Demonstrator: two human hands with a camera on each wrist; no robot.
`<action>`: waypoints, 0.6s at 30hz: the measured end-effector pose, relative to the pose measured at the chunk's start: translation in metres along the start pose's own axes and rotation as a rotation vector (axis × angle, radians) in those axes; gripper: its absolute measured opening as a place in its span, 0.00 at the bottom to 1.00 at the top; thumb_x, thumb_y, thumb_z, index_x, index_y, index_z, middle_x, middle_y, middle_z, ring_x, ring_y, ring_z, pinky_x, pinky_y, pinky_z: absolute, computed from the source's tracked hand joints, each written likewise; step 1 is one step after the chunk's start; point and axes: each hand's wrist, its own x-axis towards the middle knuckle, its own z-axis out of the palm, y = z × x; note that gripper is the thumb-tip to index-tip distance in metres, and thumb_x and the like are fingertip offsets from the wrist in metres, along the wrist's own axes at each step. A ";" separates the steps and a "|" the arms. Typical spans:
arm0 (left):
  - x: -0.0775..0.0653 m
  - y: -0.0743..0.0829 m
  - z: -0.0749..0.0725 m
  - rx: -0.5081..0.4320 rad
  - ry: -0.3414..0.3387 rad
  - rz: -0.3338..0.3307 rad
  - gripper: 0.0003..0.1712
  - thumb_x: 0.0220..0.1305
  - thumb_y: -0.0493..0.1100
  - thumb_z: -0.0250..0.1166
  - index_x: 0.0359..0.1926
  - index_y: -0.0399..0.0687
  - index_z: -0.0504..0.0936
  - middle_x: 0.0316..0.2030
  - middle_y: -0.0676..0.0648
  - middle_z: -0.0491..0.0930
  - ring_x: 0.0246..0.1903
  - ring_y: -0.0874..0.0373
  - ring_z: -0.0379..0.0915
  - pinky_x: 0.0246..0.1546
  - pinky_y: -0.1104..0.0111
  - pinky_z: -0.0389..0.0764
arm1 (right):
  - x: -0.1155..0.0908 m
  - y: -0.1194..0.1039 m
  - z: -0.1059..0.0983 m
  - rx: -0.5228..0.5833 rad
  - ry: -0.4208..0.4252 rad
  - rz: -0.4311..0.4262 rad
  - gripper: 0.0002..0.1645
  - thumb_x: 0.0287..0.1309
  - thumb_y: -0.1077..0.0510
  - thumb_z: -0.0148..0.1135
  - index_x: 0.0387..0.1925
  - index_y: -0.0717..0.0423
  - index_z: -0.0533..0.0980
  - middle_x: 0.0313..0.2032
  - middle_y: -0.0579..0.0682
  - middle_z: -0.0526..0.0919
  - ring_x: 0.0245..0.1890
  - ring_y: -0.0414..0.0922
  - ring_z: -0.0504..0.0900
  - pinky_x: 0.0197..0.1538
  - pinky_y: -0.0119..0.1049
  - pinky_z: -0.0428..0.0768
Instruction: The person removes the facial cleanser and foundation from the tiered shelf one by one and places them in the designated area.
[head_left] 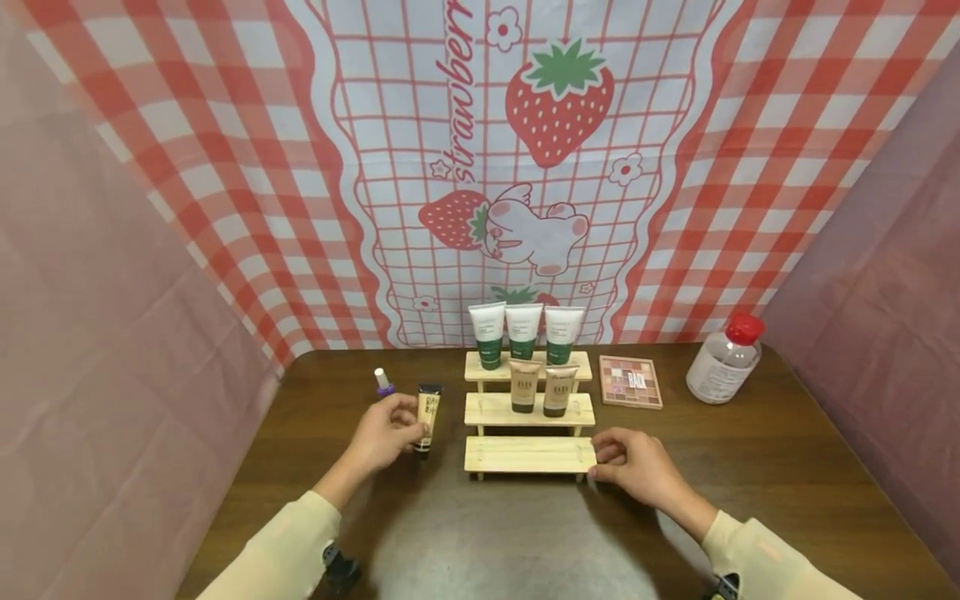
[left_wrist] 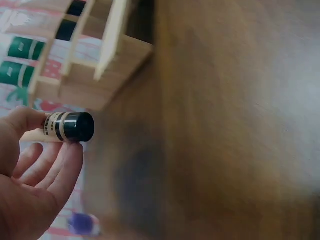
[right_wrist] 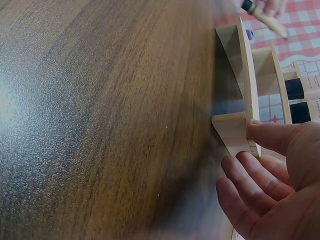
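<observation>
The left hand [head_left: 384, 433] is pinching a tube [head_left: 428, 414] upright, left of centre, just beside the rack [head_left: 528, 455]. The right hand [head_left: 633, 467] is resting with relaxed fingers on the rack's right end, steadying it. Keeping the tube vertical seems wise; the lowest step is lying free, and the table [head_left: 787, 467] is offering room lower down.

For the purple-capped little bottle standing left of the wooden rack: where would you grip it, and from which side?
Pinch the small bottle at its cap and neck from above. It stands upright, top free, but the left hand and its beige tube sit just in front, so a side approach looks crowded.
</observation>
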 end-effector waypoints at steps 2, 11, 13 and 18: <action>-0.002 -0.008 0.000 -0.001 0.002 -0.043 0.21 0.61 0.32 0.71 0.54 0.31 0.78 0.33 0.41 0.85 0.28 0.53 0.82 0.29 0.58 0.88 | 0.000 0.000 0.000 -0.001 -0.002 -0.002 0.25 0.44 0.60 0.82 0.46 0.61 0.83 0.33 0.49 0.89 0.30 0.40 0.87 0.35 0.31 0.83; -0.008 -0.026 0.008 0.013 -0.018 -0.116 0.19 0.58 0.31 0.72 0.52 0.34 0.81 0.28 0.44 0.86 0.25 0.55 0.83 0.24 0.60 0.86 | 0.000 0.001 0.000 -0.003 -0.010 -0.013 0.25 0.44 0.60 0.82 0.46 0.61 0.83 0.32 0.49 0.89 0.30 0.40 0.87 0.34 0.30 0.82; -0.008 -0.027 0.010 0.017 -0.022 -0.125 0.19 0.58 0.31 0.72 0.52 0.34 0.82 0.28 0.44 0.86 0.25 0.55 0.83 0.23 0.61 0.86 | 0.000 0.001 0.000 -0.003 -0.011 -0.014 0.25 0.44 0.60 0.82 0.46 0.61 0.83 0.32 0.48 0.89 0.29 0.39 0.87 0.34 0.30 0.82; -0.006 -0.030 0.012 0.043 -0.016 -0.132 0.19 0.58 0.31 0.72 0.51 0.35 0.82 0.28 0.44 0.86 0.24 0.56 0.81 0.22 0.62 0.85 | 0.001 0.001 0.000 0.001 -0.011 -0.011 0.25 0.44 0.60 0.82 0.46 0.61 0.83 0.31 0.48 0.89 0.29 0.39 0.87 0.34 0.30 0.82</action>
